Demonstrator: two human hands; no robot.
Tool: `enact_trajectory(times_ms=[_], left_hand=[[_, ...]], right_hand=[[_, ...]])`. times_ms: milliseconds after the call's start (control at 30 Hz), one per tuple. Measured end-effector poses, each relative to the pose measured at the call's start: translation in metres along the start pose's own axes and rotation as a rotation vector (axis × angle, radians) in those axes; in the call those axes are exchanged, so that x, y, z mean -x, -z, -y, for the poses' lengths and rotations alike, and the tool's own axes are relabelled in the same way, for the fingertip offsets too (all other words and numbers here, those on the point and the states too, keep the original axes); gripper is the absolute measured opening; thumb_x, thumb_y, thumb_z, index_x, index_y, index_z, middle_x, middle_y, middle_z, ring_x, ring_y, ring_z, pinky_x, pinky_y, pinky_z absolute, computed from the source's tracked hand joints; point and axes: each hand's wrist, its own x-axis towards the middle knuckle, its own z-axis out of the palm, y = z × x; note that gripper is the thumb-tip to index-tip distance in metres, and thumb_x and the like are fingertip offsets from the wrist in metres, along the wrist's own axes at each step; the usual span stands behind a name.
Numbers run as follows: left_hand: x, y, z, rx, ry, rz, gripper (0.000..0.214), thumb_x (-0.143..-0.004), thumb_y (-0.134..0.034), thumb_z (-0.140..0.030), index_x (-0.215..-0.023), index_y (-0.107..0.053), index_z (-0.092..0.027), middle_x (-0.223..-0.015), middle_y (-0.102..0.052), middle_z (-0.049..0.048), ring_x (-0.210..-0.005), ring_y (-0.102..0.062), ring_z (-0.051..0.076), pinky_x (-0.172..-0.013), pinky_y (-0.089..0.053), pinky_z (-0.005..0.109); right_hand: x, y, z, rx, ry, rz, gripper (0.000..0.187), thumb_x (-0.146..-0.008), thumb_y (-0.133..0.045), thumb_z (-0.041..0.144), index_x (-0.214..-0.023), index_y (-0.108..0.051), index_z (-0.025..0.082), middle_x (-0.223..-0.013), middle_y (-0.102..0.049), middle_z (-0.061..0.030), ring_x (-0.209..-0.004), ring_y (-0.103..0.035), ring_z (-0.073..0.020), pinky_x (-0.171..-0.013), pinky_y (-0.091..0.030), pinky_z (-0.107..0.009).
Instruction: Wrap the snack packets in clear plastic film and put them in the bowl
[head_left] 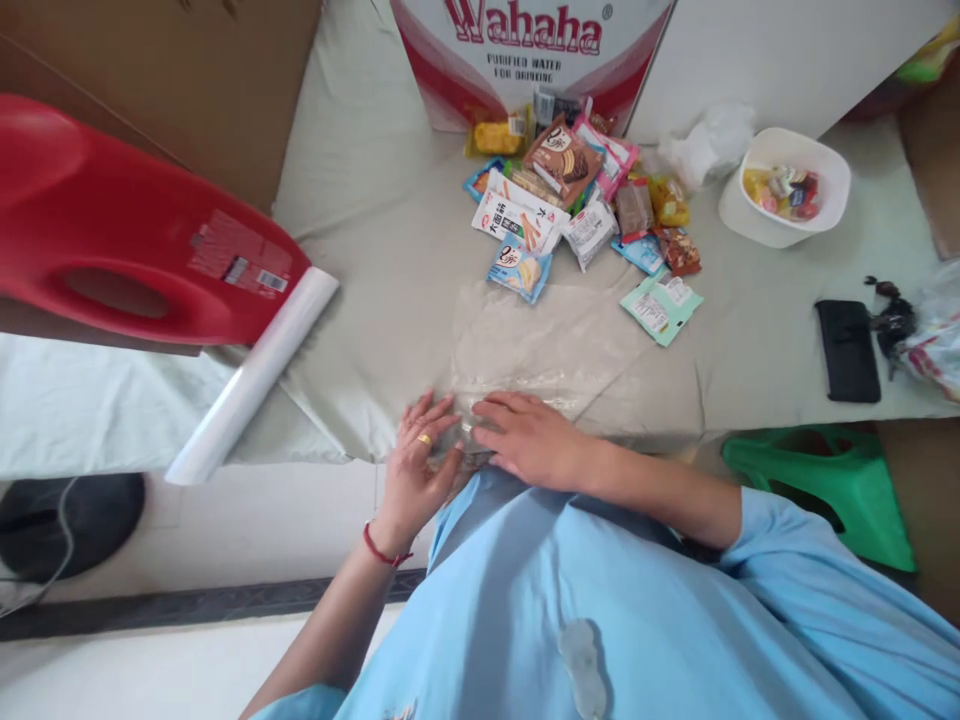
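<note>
A clear plastic bag (525, 330) lies flat and slightly wrinkled on the cloth-covered table in front of me. My left hand (420, 455), with a gold ring and a red bracelet, rests at the bag's near left corner, its fingers stretched out and the thumb apart. My right hand (529, 435) lies flat across the bag's near edge, fingers extended toward the left hand. Just beyond the bag is a pile of small wrapped snacks (566, 160), with a blue packet (519, 268) closest. A mint-green packet (661, 305) lies at the bag's right.
At left, a roll of clear plastic (255, 375) leans by a red plastic container (150, 230). A Wahaha box (525, 60) stands behind the snacks. Right are a white tub (757, 225) holding packets, crumpled white plastic (712, 145) and a black phone (847, 350). Below stands a green stool (847, 490).
</note>
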Motion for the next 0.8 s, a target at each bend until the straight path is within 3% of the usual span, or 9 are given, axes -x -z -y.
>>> enact_trajectory(times_ms=[100, 167, 200, 267, 367, 500, 633, 700, 800], left_hand=[[-0.009, 0.009, -0.015, -0.048, 0.112, -0.238, 0.012, -0.098, -0.062, -0.018, -0.104, -0.071, -0.022, -0.128, -0.076, 0.0111, -0.148, -0.053, 0.031, -0.118, -0.046, 0.059], [-0.020, 0.011, -0.036, -0.118, 0.078, -0.429, 0.014, -0.095, -0.061, -0.011, -0.094, -0.070, -0.022, -0.112, -0.078, 0.0090, -0.131, -0.064, 0.029, -0.113, -0.049, 0.057], [-0.026, 0.010, -0.049, -0.116, 0.023, -0.469, 0.017, -0.094, -0.061, -0.009, -0.093, -0.070, -0.023, -0.105, -0.077, 0.0073, -0.119, -0.068, 0.027, -0.109, -0.052, 0.054], [-0.039, 0.003, -0.073, -0.014, -0.096, -0.397, 0.022, -0.093, -0.058, -0.005, -0.096, -0.071, -0.024, -0.097, -0.077, 0.0042, -0.103, -0.071, 0.022, -0.101, -0.057, 0.046], [-0.062, -0.018, -0.089, 0.076, -0.129, -0.138, 0.025, -0.095, -0.053, -0.009, -0.105, -0.072, -0.022, -0.111, -0.079, 0.0074, -0.111, -0.071, 0.022, -0.102, -0.058, 0.043], [-0.090, -0.040, -0.056, -0.064, 0.022, 0.094, 0.033, -0.103, -0.046, -0.025, -0.120, -0.074, -0.017, -0.134, -0.074, 0.0143, -0.136, -0.062, 0.029, -0.119, -0.048, 0.053], [-0.097, -0.035, -0.015, -0.254, 0.064, 0.140, 0.047, -0.108, -0.038, -0.034, -0.138, -0.070, -0.017, -0.155, -0.061, 0.0157, -0.153, -0.047, 0.035, -0.126, -0.032, 0.064], [-0.090, -0.031, -0.007, -0.311, 0.050, 0.148, 0.051, -0.108, -0.036, -0.037, -0.149, -0.062, -0.020, -0.165, -0.051, 0.0160, -0.157, -0.041, 0.036, -0.127, -0.025, 0.067], [-0.075, -0.029, -0.007, -0.360, 0.006, 0.177, 0.058, -0.108, -0.041, -0.044, -0.162, -0.047, -0.023, -0.173, -0.037, 0.0169, -0.161, -0.035, 0.037, -0.129, -0.013, 0.070]], right_hand=[[0.002, -0.027, 0.002, -0.016, 0.042, -0.001, 0.040, -0.103, -0.065, 0.023, -0.143, -0.066, 0.021, -0.162, -0.053, -0.0127, -0.154, -0.043, -0.0287, -0.128, -0.036, -0.053], [0.007, -0.037, -0.002, -0.019, 0.058, -0.028, 0.043, -0.105, -0.061, 0.020, -0.147, -0.063, 0.022, -0.165, -0.051, -0.0108, -0.156, -0.041, -0.0279, -0.130, -0.033, -0.053], [0.009, -0.041, -0.004, -0.022, 0.061, -0.045, 0.042, -0.105, -0.060, 0.019, -0.147, -0.064, 0.022, -0.165, -0.051, -0.0102, -0.156, -0.041, -0.0278, -0.131, -0.032, -0.053], [0.010, -0.048, -0.007, -0.035, 0.043, -0.074, 0.041, -0.105, -0.059, 0.018, -0.145, -0.066, 0.021, -0.159, -0.057, -0.0107, -0.154, -0.044, -0.0272, -0.132, -0.031, -0.052], [0.009, -0.057, -0.010, -0.066, 0.010, -0.084, 0.038, -0.105, -0.057, 0.017, -0.140, -0.070, 0.017, -0.143, -0.070, -0.0132, -0.144, -0.055, -0.0267, -0.131, -0.034, -0.049], [0.009, -0.054, -0.009, -0.045, 0.053, -0.032, 0.036, -0.105, -0.059, 0.020, -0.139, -0.071, 0.019, -0.144, -0.069, -0.0141, -0.146, -0.052, -0.0288, -0.130, -0.034, -0.054], [0.012, -0.036, -0.005, -0.073, 0.053, -0.019, 0.038, -0.106, -0.058, 0.021, -0.143, -0.066, 0.024, -0.156, -0.060, -0.0105, -0.154, -0.043, -0.0264, -0.131, -0.031, -0.055], [0.014, -0.022, -0.010, -0.169, 0.067, -0.013, 0.032, -0.105, -0.062, 0.027, -0.135, -0.070, 0.021, -0.152, -0.063, -0.0112, -0.150, -0.049, -0.0266, -0.128, -0.036, -0.051], [0.012, 0.011, -0.033, -0.388, -0.013, -0.090, 0.027, -0.108, -0.057, 0.035, -0.117, -0.075, 0.018, -0.125, -0.077, -0.0094, -0.121, -0.069, -0.0213, -0.108, -0.052, -0.036]])
